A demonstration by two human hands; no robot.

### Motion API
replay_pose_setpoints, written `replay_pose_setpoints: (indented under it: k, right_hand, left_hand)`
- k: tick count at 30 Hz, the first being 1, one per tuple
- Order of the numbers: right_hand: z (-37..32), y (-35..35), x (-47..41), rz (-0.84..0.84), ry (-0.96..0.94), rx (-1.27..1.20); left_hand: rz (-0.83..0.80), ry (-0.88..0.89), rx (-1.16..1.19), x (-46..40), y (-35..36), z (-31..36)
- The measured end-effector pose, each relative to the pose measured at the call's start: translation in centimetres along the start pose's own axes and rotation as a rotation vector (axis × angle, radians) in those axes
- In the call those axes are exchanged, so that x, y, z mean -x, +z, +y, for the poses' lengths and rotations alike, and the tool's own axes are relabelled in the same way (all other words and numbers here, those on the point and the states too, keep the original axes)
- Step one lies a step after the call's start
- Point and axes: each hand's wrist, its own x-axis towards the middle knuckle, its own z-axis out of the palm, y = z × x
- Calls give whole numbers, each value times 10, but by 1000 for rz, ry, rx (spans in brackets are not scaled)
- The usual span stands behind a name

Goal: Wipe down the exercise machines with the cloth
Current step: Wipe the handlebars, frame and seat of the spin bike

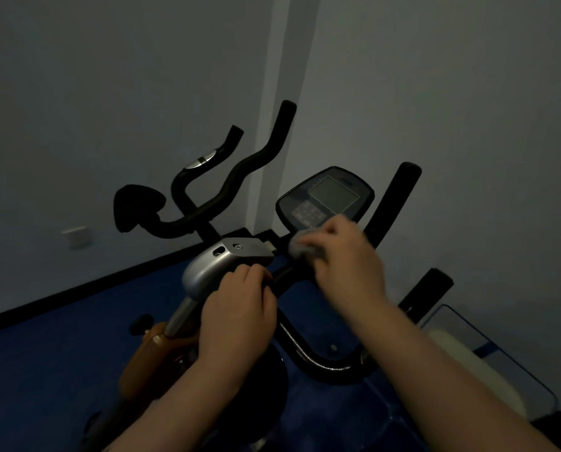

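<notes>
— Dim room, blue floor [44, 370], grey walls. How far along is the wiping?

— Hard to say; nothing shows which parts are already clean. Nearest, the left hand [236, 318] has its fingers curled round the black handlebar [280, 278] of the exercise bike [207, 269], steadying it, I'd guess.

— And the cloth?

— Just beyond, the right hand [344, 256], blurred, grips the grey cloth [300, 247], bunched against the bar right below the console [324, 199].

— So that bar is in hand?

— Seemingly. The upright grips, probably the console too, still look left to do, and the second machine's handlebars [227, 187] behind, near the wall.
</notes>
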Motion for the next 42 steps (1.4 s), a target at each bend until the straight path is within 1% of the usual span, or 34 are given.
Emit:
replay_pose_setpoints:
  k: [2,3,5,7,9,12,13,15,16,18,19,20,22,23,26,28,29,30,33,34,36,38,39,40,42]
  right_hand:
    - [-3,11,9,-71,-65,-28]
    - [5,8,9,-88,-38,-41]
    - [24,-5,2,-81,80,-35]
    - [26,-11,-6,-5,137,17]
    - [8,-6,-8,45,81,28]
    - [-7,14,10,-52,-61,-23]
    - [0,12,13,-64,-48,-40]
    - [18,1,10,-58,56,-31]
    - [23,-5,6,-42,108,-9]
    - [15,-8,-3,35,133,37]
    - [4,-8,-6,57,101,31]
    - [-7,-2,-4,39,46,19]
    - [-15,13,7,-65,-49,-2]
    - [-8,14,10,-91,-49,-20]
    - [22,-4,4,-52,118,-3]
    - [23,-12,-7,33,174,61]
    - [13,-12,-10,66,160,55]
    - [1,-10,-10,61,108,32]
    - [-12,10,12,-81,-83,9]
    - [-3,10,16,-90,-78,0]
    - [20,-1,13,-51,24,16]
    - [27,-9,2,33,111,50]
    - [20,-9,-2,74,113,48]
    - [7,-7,-3,86,73,29]
    - [-12,7,5,-3,-65,16]
  left_hand:
    - [-13,-2,2,0,0,0]
    - [-18,-2,7,0,-1,0]
    - [-14,-1,9,0,-2,0]
    - [-8,2,2,-1,-2,0]
    - [-12,7,-8,0,-1,0]
    - [-13,11,-7,0,-1,-2]
    - [-14,12,3,0,-1,-2]
    - [-18,7,7,0,-1,-3]
    - [-20,7,1,0,-1,-3]
    - [-18,10,-2,-1,0,-2]
    - [-18,10,-2,-1,0,-1]
    - [-21,9,-6,-1,1,-2]
    - [-27,9,-7,-1,0,-3]
    - [-29,9,2,-1,-1,-3]
    - [-31,-3,15,-1,-1,-3]
    - [-26,-1,4,-1,-1,-2]
    - [-25,-1,0,-1,-1,-1]
    - [-26,-6,-3,-1,0,-1]
    - [-36,-11,-7,0,-1,-2]
    - [-35,-9,1,0,-2,-2]
    - [-25,-8,12,0,-2,-2]
    - [-17,-10,6,0,-2,-1]
    - [-17,-13,5,0,-2,0]
    - [-16,-16,2,0,-1,0]
    - [-22,-31,-3,0,-1,-1]
